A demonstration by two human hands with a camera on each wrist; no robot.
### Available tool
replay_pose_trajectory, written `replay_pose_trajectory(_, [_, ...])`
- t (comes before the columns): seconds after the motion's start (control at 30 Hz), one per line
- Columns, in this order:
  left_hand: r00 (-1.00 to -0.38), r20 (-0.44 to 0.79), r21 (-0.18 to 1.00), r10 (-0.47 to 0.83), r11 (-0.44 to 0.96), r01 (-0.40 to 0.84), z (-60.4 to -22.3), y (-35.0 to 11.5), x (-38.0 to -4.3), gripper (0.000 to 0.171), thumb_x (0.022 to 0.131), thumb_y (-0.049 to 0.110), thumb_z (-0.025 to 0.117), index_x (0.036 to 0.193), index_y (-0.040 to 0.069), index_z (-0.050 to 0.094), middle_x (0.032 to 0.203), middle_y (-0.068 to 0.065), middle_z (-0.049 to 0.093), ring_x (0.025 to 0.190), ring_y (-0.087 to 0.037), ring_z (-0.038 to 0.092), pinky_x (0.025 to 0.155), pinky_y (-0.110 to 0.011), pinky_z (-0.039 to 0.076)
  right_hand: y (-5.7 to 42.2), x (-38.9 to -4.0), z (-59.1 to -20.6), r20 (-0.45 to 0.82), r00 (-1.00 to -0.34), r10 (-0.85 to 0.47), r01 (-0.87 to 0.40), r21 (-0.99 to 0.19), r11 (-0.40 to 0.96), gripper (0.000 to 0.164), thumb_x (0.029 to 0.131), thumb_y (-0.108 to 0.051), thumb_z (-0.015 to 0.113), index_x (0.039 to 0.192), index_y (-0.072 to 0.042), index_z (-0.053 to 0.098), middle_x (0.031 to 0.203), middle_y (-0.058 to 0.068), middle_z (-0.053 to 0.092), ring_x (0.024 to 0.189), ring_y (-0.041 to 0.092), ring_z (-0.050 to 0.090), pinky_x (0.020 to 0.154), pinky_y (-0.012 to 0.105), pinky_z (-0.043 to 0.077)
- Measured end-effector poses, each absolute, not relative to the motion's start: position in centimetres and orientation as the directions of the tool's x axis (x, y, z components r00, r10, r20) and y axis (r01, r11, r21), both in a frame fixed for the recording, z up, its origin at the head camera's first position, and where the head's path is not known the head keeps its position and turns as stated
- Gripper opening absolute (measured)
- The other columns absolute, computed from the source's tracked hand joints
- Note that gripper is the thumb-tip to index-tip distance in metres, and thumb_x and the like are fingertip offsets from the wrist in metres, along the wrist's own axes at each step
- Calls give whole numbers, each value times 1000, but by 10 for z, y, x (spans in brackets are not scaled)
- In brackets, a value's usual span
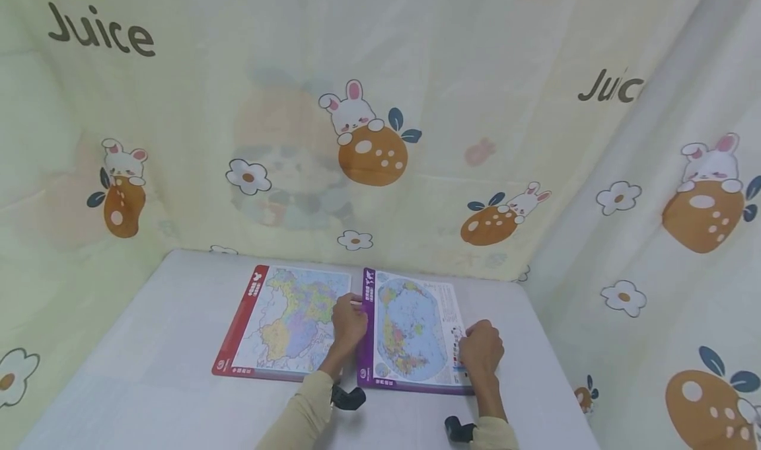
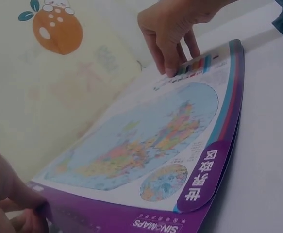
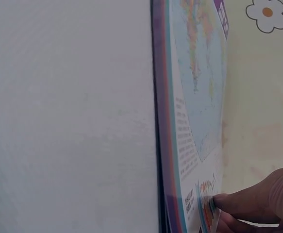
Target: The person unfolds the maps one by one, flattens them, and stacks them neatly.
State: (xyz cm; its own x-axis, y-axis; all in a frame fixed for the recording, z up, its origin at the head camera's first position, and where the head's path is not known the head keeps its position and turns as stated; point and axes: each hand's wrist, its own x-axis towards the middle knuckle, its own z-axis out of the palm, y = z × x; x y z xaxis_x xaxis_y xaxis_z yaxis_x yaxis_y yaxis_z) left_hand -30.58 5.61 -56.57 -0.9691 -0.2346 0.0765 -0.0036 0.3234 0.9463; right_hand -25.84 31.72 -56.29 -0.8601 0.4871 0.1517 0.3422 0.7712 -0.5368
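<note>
A world map sheet [image 1: 416, 328] with a purple border lies on the table in the head view, its print turned sideways. My left hand [image 1: 349, 321] pinches its purple left edge, with the thumb on top in the left wrist view. On the opposite edge, my right hand [image 1: 483, 346] grips the sheet; the right wrist view has the thumb [image 3: 233, 204] over the printed face, by the colour legend. Seen from the left wrist, the map [image 2: 146, 136] is slightly bowed. To its left lies a red-bordered map of China [image 1: 297, 321], partly covered by my left hand.
Both maps lie on a white-covered table [image 1: 160, 344]. Behind and along both sides hangs a pale curtain [image 1: 440, 133] printed with rabbits, oranges and flowers. Black wrist mounts [image 1: 347, 398] stick out beside the cuffs.
</note>
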Motion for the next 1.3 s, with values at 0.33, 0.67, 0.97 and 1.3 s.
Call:
replay_pose_trajectory(0.33, [-983,-49,990,-178,121,-71,-566,48,-306,38,78,-12,64,115,-3,68,102,-24,72,84,-28,72,70,-34,62,321,-256,-561,135,-844,519,342,-609,716,23,82,-1,65,101,8,71,97,29,72,84,43,67,79,52,49])
replay_pose_trajectory(0.67, [-982,-27,997,-188,66,-40,-557,45,-310,38,77,-14,62,112,-4,69,95,-24,73,78,-24,71,65,-31,62,330,-263,-557,135,-836,532,333,-646,687,18,81,-4,68,97,3,74,91,24,74,78,37,68,71,45,48])
replay_pose_trajectory(0.97, [-979,6,993,-202,118,-18,-548,39,-309,38,76,-15,62,111,-4,70,93,-25,74,75,-24,72,61,-29,60,336,-263,-545,186,-812,553,329,-636,698,17,81,-3,67,95,3,74,89,24,75,77,37,69,68,44,47])
replay_pose_trajectory(1.3, [-974,23,981,-227,190,-21,-544,21,-310,36,81,-11,60,115,0,69,95,-20,74,78,-26,72,66,-34,61,360,-258,-536,212,-773,597,354,-638,684,19,84,-4,63,97,4,73,91,26,75,78,40,67,66,43,43])
